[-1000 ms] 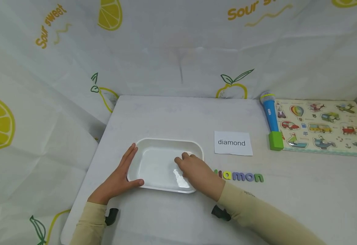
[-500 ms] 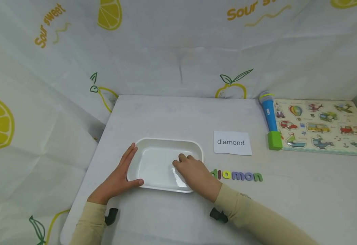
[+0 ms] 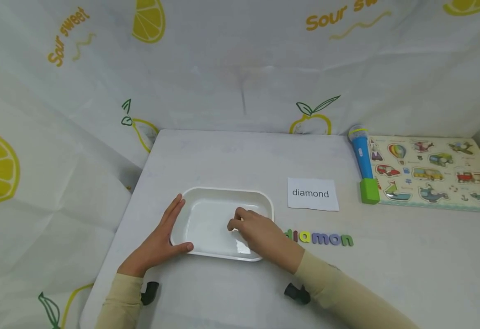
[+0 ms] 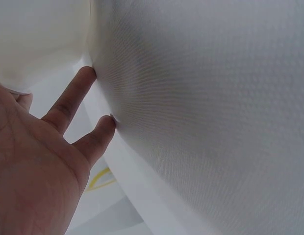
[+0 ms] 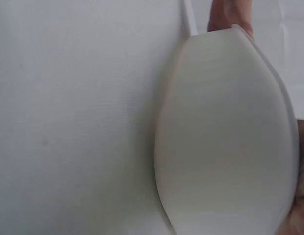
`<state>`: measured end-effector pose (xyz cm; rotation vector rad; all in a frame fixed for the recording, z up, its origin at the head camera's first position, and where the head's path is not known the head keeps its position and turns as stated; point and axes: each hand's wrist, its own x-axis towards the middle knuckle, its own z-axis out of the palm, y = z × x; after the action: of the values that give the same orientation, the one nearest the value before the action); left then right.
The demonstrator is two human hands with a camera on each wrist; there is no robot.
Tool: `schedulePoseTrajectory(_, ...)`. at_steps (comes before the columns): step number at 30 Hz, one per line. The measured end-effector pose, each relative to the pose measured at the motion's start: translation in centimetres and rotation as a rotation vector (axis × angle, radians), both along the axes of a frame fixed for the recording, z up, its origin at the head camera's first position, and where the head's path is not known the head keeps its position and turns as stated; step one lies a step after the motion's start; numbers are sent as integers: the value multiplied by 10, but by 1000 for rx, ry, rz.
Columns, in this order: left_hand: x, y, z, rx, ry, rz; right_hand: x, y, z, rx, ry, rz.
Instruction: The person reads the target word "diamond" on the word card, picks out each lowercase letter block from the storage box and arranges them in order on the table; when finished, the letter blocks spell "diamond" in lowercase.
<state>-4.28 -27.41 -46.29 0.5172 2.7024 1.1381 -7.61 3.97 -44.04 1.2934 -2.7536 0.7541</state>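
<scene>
A white rectangular tray (image 3: 223,257) lies on the table, its visible inside bare and glossy. My left hand (image 3: 155,242) spans the tray's left end, thumb on the front rim and fingers stretched along the left side. My right hand (image 3: 262,235) reaches over the right end into the tray with curled fingers; I cannot tell whether they pinch anything. Just right of it, colourful letters (image 3: 320,238) stand in a row reading "diamon", the green d partly hidden by the hand. The left wrist view shows the left palm (image 4: 39,156) with spread fingers; the right wrist view shows the tray's outer wall (image 5: 230,127).
A white card (image 3: 313,201) printed "diamond" lies behind the letters. Further right are a blue toy microphone (image 3: 362,153), a green block (image 3: 370,191) and a wooden picture puzzle board (image 3: 433,176). A lemon-print sheet (image 3: 223,64) hangs behind the table.
My right hand has shifted slightly left inside the tray, and its fingers have changed their bend. The left hand keeps its place at the left end.
</scene>
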Motion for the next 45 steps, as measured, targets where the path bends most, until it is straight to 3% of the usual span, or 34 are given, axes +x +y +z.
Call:
schedulePoseTrajectory(5,0,1,2,4,-3,0,-2,25,8,-384,-15,115)
schedulePoseTrajectory(7,0,1,2,3,1,-1,0,44,18,-495,-45,123)
schedulePoseTrajectory(9,0,1,2,0,-1,3,3,67,29,-542,-85,82)
schedulePoseTrajectory(12,0,0,1,1,-14,6,9,111,45,-498,-112,-57)
schedulePoseTrajectory(15,0,0,1,-3,-22,4,16,156,53,-387,-66,-212)
schedulePoseTrajectory(22,0,-1,2,-8,-29,2,34,228,51,-235,28,-443)
schedulePoseTrajectory(27,1,-3,2,-2,-32,10,39,245,34,-183,-46,-506)
schedulePoseTrajectory(36,3,-2,-3,7,-16,11,31,249,-4,-105,-129,-531)
schedulePoseTrajectory(45,0,1,-1,-9,-6,-3,28,245,-14,-43,-180,-587)
